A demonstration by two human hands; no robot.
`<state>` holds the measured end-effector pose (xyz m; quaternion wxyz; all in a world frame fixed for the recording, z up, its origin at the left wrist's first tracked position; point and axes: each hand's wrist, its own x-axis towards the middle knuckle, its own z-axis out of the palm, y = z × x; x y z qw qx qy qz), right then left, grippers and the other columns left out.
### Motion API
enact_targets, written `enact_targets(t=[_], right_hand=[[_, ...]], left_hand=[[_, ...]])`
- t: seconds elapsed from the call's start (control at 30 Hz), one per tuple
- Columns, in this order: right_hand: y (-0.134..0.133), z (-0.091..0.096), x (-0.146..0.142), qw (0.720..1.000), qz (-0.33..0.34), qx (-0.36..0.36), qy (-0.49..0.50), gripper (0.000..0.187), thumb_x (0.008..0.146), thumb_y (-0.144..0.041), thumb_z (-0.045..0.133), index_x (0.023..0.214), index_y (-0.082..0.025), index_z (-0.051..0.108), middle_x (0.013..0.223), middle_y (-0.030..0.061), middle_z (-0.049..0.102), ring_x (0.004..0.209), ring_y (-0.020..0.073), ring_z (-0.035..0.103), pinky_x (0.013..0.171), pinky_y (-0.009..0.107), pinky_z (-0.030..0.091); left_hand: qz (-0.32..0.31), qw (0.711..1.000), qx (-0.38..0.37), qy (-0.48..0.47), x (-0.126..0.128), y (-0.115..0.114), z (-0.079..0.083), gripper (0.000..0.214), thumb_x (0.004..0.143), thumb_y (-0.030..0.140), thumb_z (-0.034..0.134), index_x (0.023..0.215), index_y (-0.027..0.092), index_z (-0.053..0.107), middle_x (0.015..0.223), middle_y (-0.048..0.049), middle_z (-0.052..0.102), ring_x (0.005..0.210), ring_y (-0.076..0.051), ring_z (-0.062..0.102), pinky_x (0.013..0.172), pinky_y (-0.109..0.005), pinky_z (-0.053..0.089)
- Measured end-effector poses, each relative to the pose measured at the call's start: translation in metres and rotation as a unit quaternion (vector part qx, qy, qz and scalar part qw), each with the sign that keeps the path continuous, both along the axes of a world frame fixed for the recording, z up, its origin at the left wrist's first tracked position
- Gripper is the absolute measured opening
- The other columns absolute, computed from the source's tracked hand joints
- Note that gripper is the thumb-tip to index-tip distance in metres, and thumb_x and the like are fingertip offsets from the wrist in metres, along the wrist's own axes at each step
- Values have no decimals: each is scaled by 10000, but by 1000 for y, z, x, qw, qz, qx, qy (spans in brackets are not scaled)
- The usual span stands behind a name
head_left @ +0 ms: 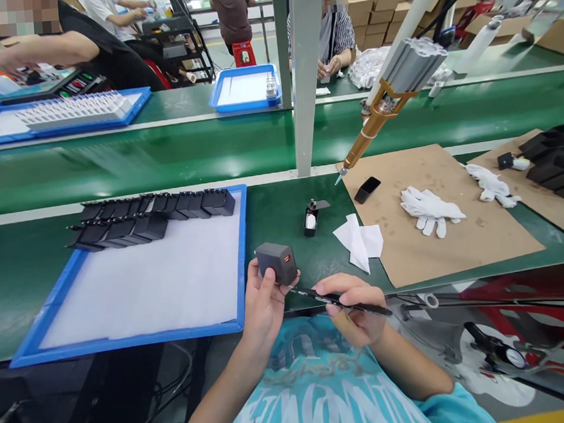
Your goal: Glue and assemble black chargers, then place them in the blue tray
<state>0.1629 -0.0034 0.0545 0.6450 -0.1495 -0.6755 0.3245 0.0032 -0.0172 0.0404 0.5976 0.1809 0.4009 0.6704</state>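
Observation:
My left hand (pixel 262 303) is closed round a small dark grey charger block (pixel 276 262) with an orange port facing me, held just above the near edge of the green bench. My right hand (pixel 354 306) pinches a thin black pen-like tool (pixel 339 299), its tip pointing left at the lower side of the block. A blue tray (pixel 244 253) with a white liner sits to the left, with two rows of black charger blocks (pixel 156 214) along its far side.
A small black fixture (pixel 312 217), folded white paper (pixel 360 239), a black cap (pixel 367 189) and white gloves (pixel 429 209) lie on brown cardboard (pixel 458 250) at right. A gold-tipped dispenser (pixel 368 134) hangs above. More black parts (pixel 556 160) at far right. Other people work across the green conveyor (pixel 162 155).

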Motion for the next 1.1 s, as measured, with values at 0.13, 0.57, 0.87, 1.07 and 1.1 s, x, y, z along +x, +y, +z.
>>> enact_targets(t=[0.13, 0.57, 0.87, 1.07, 1.1], right_hand=[[1, -1, 1, 1000, 4, -2, -14, 355, 806, -21, 535, 1087, -235, 502, 950, 83, 716, 855, 201, 714, 690, 376, 621], [15, -10, 12, 989, -47, 91, -106, 463, 729, 20, 554, 1118, -223, 489, 917, 84, 703, 829, 193, 706, 689, 356, 623], [12, -13, 10, 995, -67, 16, -71, 318, 809, -52, 548, 1061, -238, 495, 914, 79, 702, 788, 190, 704, 638, 359, 612], [23, -31, 19, 981, -154, -117, -24, 253, 851, -92, 561, 1045, -235, 484, 922, 43, 646, 812, 168, 669, 668, 350, 601], [26, -37, 22, 977, -156, -139, -38, 232, 860, -114, 565, 1046, -230, 488, 938, 47, 644, 815, 164, 670, 668, 341, 604]], left_hand=[[4, 1000, -4, 5, 0, 0, -1, 363, 767, 398, 769, 996, 255, 526, 972, -2, 707, 784, -163, 702, 779, -338, 594], [10, 1000, -13, -11, -3, 0, -3, 321, 784, 372, 759, 991, 240, 553, 957, -2, 708, 799, -132, 697, 733, -261, 597], [5, 1000, -25, 4, -2, 3, -4, 342, 775, 389, 761, 989, 241, 539, 964, -4, 702, 800, -136, 694, 747, -282, 594], [77, 969, 2, 234, -21, -6, -9, 425, 697, 300, 821, 1037, 258, 569, 1007, -31, 680, 889, -176, 670, 743, -269, 562], [84, 949, 8, 303, -27, -7, -9, 446, 669, 266, 836, 1042, 252, 592, 1017, -39, 679, 913, -184, 665, 770, -267, 552]])
